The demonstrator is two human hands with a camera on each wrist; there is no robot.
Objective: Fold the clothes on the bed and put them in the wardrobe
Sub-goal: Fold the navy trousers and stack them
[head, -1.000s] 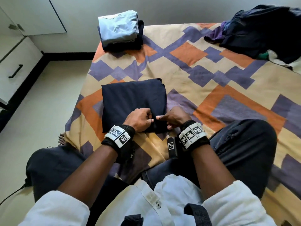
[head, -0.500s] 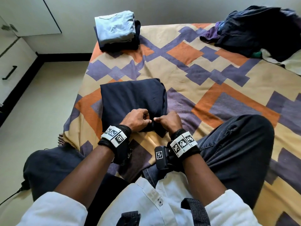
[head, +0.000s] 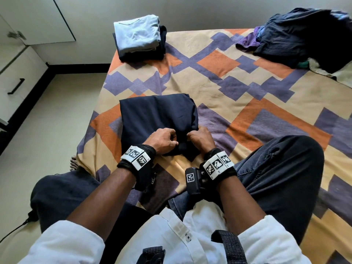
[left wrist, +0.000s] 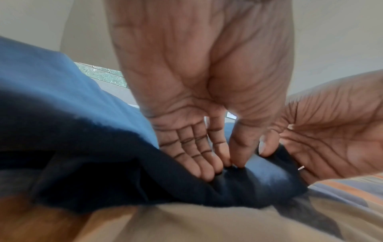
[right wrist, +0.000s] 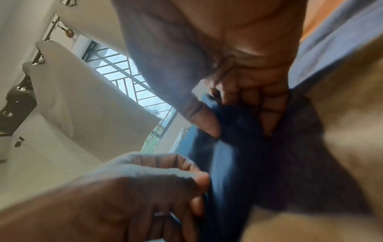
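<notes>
As both hands pinch it, navy garment's (head: 158,115) near edge sits btwn fingers (left wrist: 194,157).

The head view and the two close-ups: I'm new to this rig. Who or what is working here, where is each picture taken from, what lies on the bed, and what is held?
No machine: a person wears a head camera and one on each wrist, on the tagged bands. The wide picture looks down from the head; the close-ups look along each hand. The left hand and right hand both pinch the near edge of a navy garment, partly folded on the patterned bed. Farther off lie a folded stack and an unfolded pile.
</notes>
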